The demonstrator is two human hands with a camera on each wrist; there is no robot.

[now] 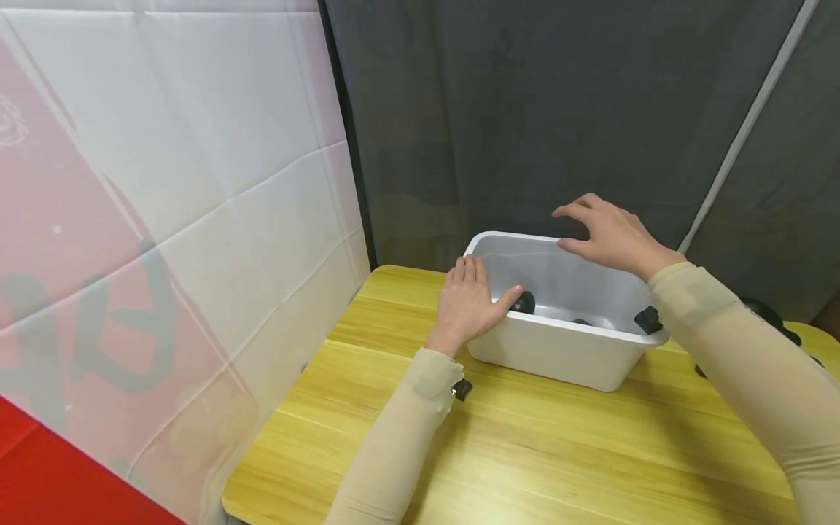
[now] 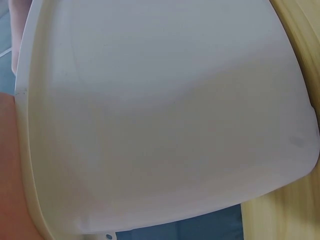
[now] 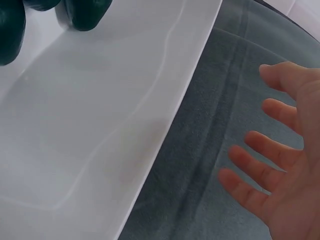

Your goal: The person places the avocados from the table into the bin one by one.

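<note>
Both forearms, in beige sleeves, reached forward over the yellow wooden table. On that table, toward its far edge, stood a white plastic bin, set at a slight angle in front of a dark grey curtain.

Left hand: laid flat against the bin's near-left corner, palm on the outer wall. Its fingers were straight and close together, pointing away from the person; the thumb hooked over the rim. The left wrist view showed only the bin's white wall, close up.

Right hand: raised above the bin's far rim, not touching it. Its fingers were spread apart and slightly bent, holding nothing, with the palm facing down toward the bin.

Inside the bin lay dark green rounded objects, resting on the floor near the wall; their kind could not be determined. A white and pink sheet hung at the left.
</note>
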